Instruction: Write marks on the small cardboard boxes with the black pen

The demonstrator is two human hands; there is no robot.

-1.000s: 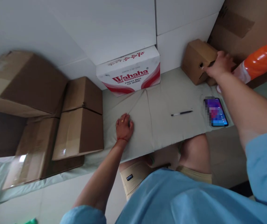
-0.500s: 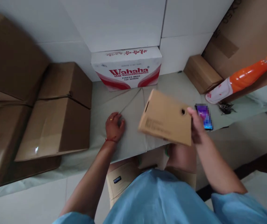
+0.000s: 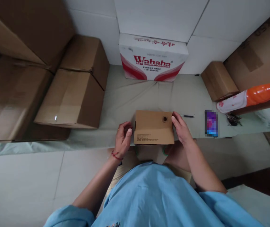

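A flat brown cardboard box [image 3: 153, 127] lies at the front edge of the cloth-covered table. Its top has a round dark hole near the right end and small print along the front. Beside its left end is my left hand [image 3: 123, 138], open and empty, fingers slightly curled and thumb apart, with a narrow gap to the cardboard. My right hand [image 3: 181, 128] rests against the box's right end, its fingers stretched along that side and touching the edge; it is not closed around the box. A dark pen [image 3: 188, 116] lies just beyond the right hand.
A white and red Wahaha carton [image 3: 153, 61] stands against the wall. Stacked brown cartons [image 3: 71, 94] occupy the left side. To the right are a phone [image 3: 211, 123], keys [image 3: 234, 119], an orange-and-white bottle [image 3: 253, 96] and a small brown box [image 3: 218, 80].
The cardboard box, tilted in my right hand before, now lies level on the table. My left hand has lifted off the cloth and turned toward the box's left end. The view has shifted.
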